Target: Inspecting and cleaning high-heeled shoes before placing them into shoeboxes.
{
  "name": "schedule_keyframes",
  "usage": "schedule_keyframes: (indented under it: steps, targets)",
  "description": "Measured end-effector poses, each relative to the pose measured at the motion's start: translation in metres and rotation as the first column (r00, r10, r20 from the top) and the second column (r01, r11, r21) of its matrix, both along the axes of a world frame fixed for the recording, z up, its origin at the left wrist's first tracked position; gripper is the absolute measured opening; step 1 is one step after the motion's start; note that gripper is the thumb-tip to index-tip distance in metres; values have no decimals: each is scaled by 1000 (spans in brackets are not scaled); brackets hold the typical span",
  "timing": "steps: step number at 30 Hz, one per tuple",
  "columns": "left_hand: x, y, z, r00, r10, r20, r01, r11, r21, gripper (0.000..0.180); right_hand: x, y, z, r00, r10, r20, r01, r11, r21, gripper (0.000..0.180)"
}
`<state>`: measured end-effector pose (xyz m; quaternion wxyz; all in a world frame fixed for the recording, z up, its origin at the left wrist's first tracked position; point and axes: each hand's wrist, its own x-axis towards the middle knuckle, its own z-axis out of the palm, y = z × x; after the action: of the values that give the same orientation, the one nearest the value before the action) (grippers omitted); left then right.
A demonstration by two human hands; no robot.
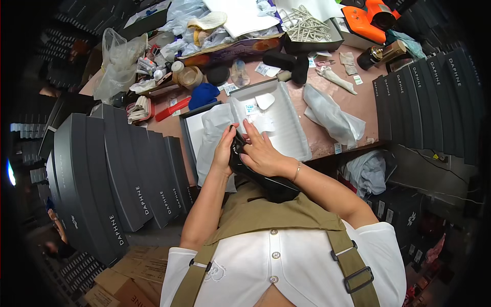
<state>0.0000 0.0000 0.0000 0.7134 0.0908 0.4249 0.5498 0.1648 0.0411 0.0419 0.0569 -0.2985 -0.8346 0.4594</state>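
Note:
A glossy black shoe [268, 185] is held in front of my waist, slanting from the box edge down toward my apron. My left hand [223, 152] wraps its far end from the left side. My right hand [267, 157] lies over the upper side from the right, some fingers stretched forward and others bent against the shoe. Just beyond my hands is an open white box tray [291, 134] with a white insole-shaped piece [264, 101] and small labels in it. White tissue paper [215, 134] lies along the tray's left side, close to my left hand.
Stacked dark shoe boxes rise at left [117, 169] and right [424, 102]. A wrapped white bundle [335, 118] lies right of the tray. Farther back are a blue cloth [204, 95], jars, black brushes [299, 69], an orange tool [364, 23] and a filled box [307, 30].

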Motion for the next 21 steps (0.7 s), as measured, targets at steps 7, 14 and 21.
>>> schedule_keyframes:
  steps: [7, 14, 21]
  targets:
    - [1, -1, 10, 988, 148, 45, -150, 988, 29, 33, -19, 11, 11, 976, 201, -87, -177, 958, 225, 26]
    - [-4, -8, 25, 993, 69, 98, -79, 991, 104, 32, 27, -4, 43, 943, 283, -173, -298, 952, -70, 31]
    - [5, 2, 46, 999, 31, 36, -31, 1000, 4, 37, 19, 4, 45, 957, 217, -195, -257, 942, -214, 58]
